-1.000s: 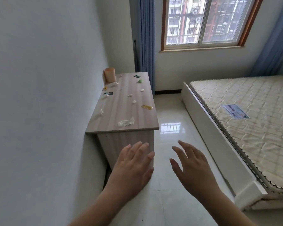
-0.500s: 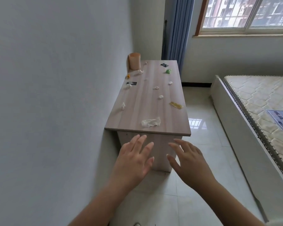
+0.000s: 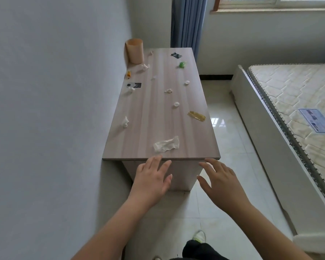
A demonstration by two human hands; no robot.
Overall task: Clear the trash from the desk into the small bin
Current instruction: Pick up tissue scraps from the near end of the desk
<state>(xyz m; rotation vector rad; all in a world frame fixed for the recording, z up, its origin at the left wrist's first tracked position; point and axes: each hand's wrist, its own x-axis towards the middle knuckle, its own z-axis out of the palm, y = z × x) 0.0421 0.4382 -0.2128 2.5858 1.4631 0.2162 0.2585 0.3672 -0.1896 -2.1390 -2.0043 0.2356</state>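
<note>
A wooden desk (image 3: 150, 117) stands along the left wall. A small tan bin (image 3: 134, 51) is upright at its far left corner. Trash lies scattered over the top: a crumpled white tissue (image 3: 166, 145) near the front edge, a yellow wrapper (image 3: 196, 115) at the right, a green scrap (image 3: 182, 64), a black wrapper (image 3: 176, 55), a black-and-white label (image 3: 134, 85) and several small white bits. My left hand (image 3: 152, 181) and my right hand (image 3: 220, 182) hover open just before the desk's front edge, holding nothing.
A bare mattress (image 3: 296, 102) on a white bed frame fills the right side. Shiny tiled floor (image 3: 231, 139) runs between desk and bed. Blue curtains (image 3: 187, 21) hang behind the desk. My shoe (image 3: 198, 236) shows at the bottom.
The view has come closer to the desk and tilted down. Both hands stay open and now reach the desk's front edge.
</note>
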